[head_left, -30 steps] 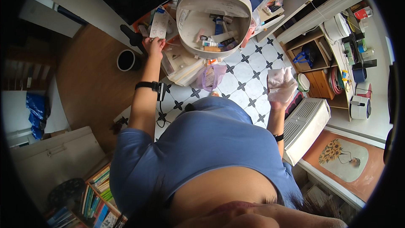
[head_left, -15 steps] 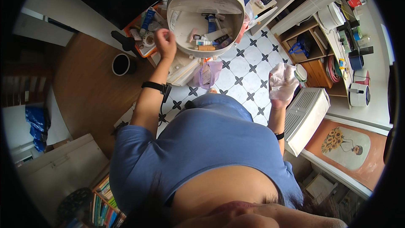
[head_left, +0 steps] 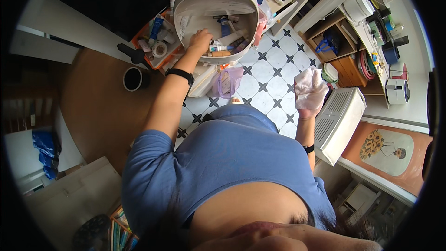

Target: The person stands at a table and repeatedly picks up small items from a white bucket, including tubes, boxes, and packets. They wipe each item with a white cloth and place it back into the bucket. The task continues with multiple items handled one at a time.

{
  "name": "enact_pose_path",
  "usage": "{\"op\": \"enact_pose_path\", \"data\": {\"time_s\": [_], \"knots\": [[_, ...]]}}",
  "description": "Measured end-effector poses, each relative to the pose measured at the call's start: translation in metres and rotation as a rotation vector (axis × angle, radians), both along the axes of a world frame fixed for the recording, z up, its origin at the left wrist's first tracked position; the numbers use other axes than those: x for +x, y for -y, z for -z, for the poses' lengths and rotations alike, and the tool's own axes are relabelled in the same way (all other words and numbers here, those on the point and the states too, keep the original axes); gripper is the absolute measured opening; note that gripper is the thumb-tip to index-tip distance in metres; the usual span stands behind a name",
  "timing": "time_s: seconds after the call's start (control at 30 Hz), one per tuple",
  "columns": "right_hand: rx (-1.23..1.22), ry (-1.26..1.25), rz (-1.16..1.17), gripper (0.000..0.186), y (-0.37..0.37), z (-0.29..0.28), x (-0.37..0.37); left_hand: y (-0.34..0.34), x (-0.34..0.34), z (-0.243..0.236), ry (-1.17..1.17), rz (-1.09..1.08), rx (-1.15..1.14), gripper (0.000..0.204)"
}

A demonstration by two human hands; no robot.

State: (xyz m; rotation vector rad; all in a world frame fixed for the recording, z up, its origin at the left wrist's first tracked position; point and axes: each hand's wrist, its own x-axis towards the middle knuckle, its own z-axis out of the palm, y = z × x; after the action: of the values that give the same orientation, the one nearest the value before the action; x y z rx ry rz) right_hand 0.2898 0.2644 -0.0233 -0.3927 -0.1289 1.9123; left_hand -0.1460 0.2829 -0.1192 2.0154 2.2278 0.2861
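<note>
A white rounded container (head_left: 186, 18) with its clear-fronted lid raised stands ahead of me. Inside lie several cosmetic tubes and small bottles, among them a blue tube (head_left: 225, 27), a white-and-blue tube (head_left: 218, 48) and an orange-brown cylinder (head_left: 220, 53). My left hand (head_left: 200, 42) reaches over the near left rim into it, fingers curled together beside the tubes; what they hold, if anything, is hidden. Off to the right, a pale pink-white cloth (head_left: 310, 86) covers most of my right hand (head_left: 309, 112), which holds it up over the floor, away from the container.
Left of the container sits an orange tray (head_left: 148, 62) with tubes and a tape roll (head_left: 159, 49). Below are a black bin (head_left: 133, 79) and a purple bag (head_left: 227, 83). A white slatted box (head_left: 339, 125) and a wooden shelf (head_left: 349, 72) stand on the right.
My left hand has moved right from above the orange tray into the container. The right hand keeps the cloth in nearly the same place. The view has shifted slightly.
</note>
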Motion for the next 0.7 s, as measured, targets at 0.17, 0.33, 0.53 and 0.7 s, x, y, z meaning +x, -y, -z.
{"op": "enact_pose_path", "data": {"time_s": [0.17, 0.33, 0.53, 0.7], "knots": [[0.003, -0.026, 0.008, 0.055, 0.002, 0.008, 0.007, 0.025, 0.018, -0.032, 0.614, -0.256, 0.228, 0.024], [0.071, -0.060, -0.102, 0.060, -0.003, 0.014, -0.011, 0.070, 0.062, -0.106, 1.441, -0.222, 0.451, 0.032], [0.115, -0.218, -0.285, 0.066, -0.003, 0.006, -0.042, 0.114, 0.094, -0.184, 1.246, -0.011, 0.864, 0.057], [0.104, -0.226, -0.336, 0.066, 0.002, 0.004, -0.052, 0.136, 0.107, -0.207, 1.256, 0.050, 0.967, 0.054]]}}
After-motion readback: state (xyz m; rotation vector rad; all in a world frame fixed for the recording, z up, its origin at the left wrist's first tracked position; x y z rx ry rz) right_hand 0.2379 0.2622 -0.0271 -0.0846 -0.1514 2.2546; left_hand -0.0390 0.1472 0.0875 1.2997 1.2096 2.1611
